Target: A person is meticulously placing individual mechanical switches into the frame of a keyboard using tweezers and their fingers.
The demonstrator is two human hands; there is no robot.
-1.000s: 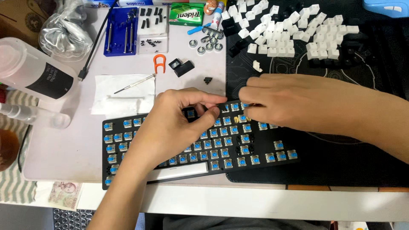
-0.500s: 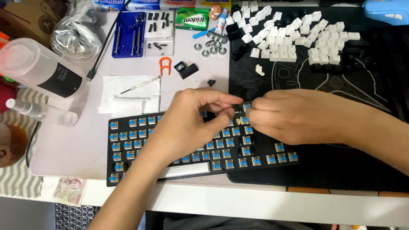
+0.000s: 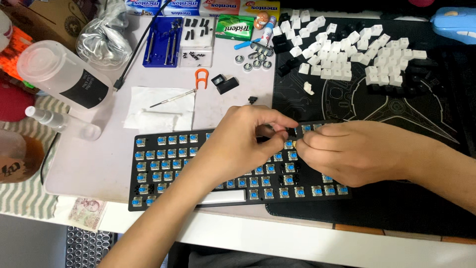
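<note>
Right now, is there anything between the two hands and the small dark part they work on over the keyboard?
Nothing visible. The left hand and the right hand meet over the keyboard, and their fingertips already pinch the small dark part. The loose keycaps lie apart on the black mat.

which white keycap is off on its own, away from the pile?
The single white plastic keycap lying on the black desk mat, just below the lower-left edge of the white keycap pile; bare mat surrounds it.
</note>
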